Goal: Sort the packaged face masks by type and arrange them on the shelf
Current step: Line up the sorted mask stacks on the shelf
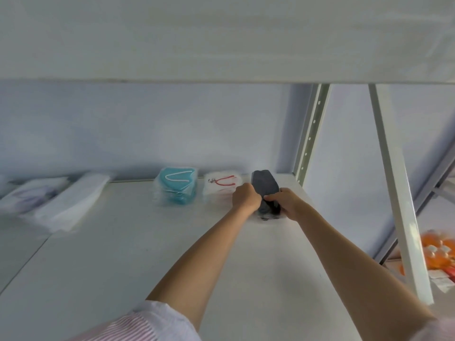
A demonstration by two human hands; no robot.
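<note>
A stack of black packaged masks (264, 184) lies at the back right of the white shelf (123, 242). My left hand (246, 196) grips its left side and my right hand (286, 201) grips its right side. To the left of it sits a stack of white masks with red ear loops (220, 184). Beside that one is a stack of teal masks with white loops (177, 188). White packaged masks (69, 200) lie at the far left, blurred.
The shelf above (221, 38) hangs low over the work area. White metal uprights (310, 134) and a slanted post (396, 188) stand at the right. Orange items (438, 254) lie on a lower surface beyond the post.
</note>
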